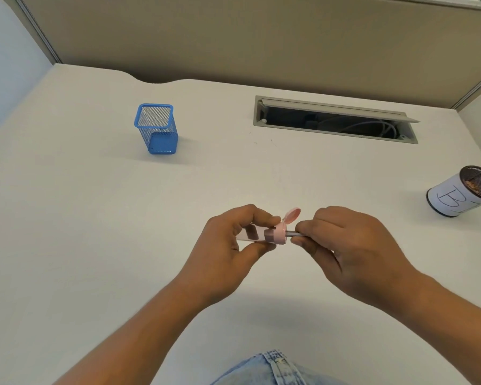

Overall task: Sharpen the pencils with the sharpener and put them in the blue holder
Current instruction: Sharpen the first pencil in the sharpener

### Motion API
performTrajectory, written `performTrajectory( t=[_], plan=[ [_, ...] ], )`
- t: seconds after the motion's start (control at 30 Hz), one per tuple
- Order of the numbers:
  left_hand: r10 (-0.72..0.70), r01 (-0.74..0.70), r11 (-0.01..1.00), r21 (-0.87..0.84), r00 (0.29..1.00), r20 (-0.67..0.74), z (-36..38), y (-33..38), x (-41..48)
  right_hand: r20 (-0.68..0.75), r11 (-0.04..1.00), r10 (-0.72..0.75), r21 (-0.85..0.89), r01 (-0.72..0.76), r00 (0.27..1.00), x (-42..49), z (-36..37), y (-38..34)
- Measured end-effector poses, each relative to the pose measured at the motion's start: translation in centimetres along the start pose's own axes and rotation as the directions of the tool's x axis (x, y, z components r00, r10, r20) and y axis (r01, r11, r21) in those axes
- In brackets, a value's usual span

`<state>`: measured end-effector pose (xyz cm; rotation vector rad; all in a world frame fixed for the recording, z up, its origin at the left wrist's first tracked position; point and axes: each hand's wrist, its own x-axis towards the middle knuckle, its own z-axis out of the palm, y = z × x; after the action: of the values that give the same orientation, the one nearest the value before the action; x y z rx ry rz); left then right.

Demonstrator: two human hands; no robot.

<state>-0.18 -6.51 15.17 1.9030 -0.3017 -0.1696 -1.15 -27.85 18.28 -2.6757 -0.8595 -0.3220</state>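
While the left hand (228, 240) clamps the sharpener (264, 234) lying sideways, the right hand (345, 245) pinches the pencil (291, 233), in line, entering from its right

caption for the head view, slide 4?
Left hand holds pink sharpener, right hand feeds pencil in; blue holder stands empty.

I am seeing both forearms showing bare, no sleeves; light blue denim (272, 368), probably jeans, is showing at the bottom edge.
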Motion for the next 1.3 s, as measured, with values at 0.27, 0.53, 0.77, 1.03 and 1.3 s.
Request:
performTrajectory(
  t=[0.27,0.53,0.77,1.03,1.3],
  plan=[
    [0.126,-0.126,0.992,0.026,0.992,-0.001,0.0,-0.7,0.2,0.205,0.872,0.269,0.363,-0.329,0.941,0.1,0.3,-0.6],
    [0.143,-0.140,0.972,0.188,0.990,-0.001,0.0,-1.4,0.1,0.688,0.295,0.457,0.480,-0.826,0.564,1.7,-0.3,-0.3],
    [-0.013,0.019,0.995,0.100,0.998,-0.063,-0.5,-2.2,0.4,0.533,0.534,0.513,0.415,-0.736,0.673,1.4,-1.1,0.3],
    [-0.026,0.028,0.999,0.036,0.997,-0.070,0.0,-2.2,0.8,0.450,0.481,0.519,0.549,-0.684,0.726,1.1,-0.5,0.3],
    [-0.019,0.012,0.998,-0.059,0.993,-0.120,0.7,-3.1,1.5,0.366,0.380,0.600,0.653,-0.656,0.712,0.7,0.8,0.5]
  ],
)
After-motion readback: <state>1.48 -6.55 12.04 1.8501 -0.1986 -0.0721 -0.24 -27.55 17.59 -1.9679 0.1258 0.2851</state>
